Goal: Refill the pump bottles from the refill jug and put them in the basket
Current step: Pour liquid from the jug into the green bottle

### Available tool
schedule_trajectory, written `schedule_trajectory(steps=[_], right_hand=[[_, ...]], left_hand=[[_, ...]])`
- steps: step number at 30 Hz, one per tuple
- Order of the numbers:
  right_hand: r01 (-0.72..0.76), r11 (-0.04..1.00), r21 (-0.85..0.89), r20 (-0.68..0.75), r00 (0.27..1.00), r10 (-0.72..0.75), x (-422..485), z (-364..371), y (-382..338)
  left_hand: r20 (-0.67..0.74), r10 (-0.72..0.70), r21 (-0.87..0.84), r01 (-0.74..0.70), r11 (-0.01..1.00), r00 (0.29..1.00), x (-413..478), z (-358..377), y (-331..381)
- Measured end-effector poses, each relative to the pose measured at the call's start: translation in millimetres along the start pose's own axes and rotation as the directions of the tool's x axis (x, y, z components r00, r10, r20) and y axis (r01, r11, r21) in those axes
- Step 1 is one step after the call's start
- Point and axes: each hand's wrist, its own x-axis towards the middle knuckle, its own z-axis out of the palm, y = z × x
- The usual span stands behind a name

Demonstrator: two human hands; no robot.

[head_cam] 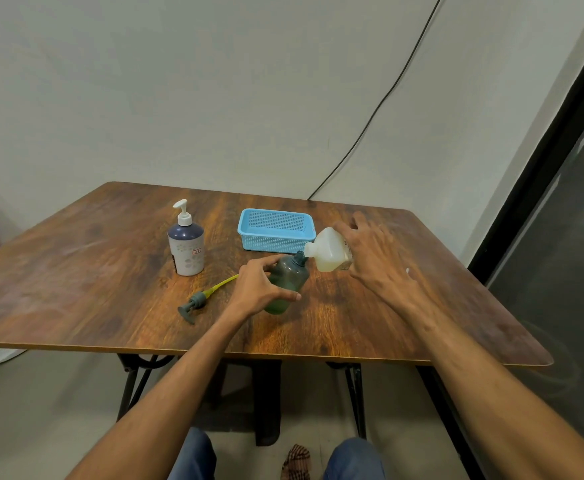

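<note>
My left hand [261, 284] grips a dark green translucent bottle [288, 280] with its pump off, tilted toward the right on the table. My right hand [373, 252] holds the white refill jug [328, 251] tipped on its side, its open spout touching the green bottle's neck. Pale yellowish liquid sits in the jug's lower part. The removed grey pump head with its yellow tube [202, 299] lies on the table left of my left hand. A white and dark blue pump bottle [185, 245] stands upright further left. The light blue basket [276, 230] sits empty behind the bottles.
The wooden table [75, 289] has a front edge close to my body. A black cable [370, 123] runs down the wall behind the table. A dark framed glass panel [560, 237] stands at the right. My knees show under the table.
</note>
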Motion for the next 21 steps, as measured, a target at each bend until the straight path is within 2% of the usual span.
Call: schedule_trajectory(steps=[21], right_hand=[[0.004, 1.000, -0.016, 0.006, 1.000, -0.004, 0.8, 0.3, 1.2]], left_hand=[[0.004, -0.023, 0.020, 0.022, 1.000, 1.000, 4.2, 2.4, -3.0]])
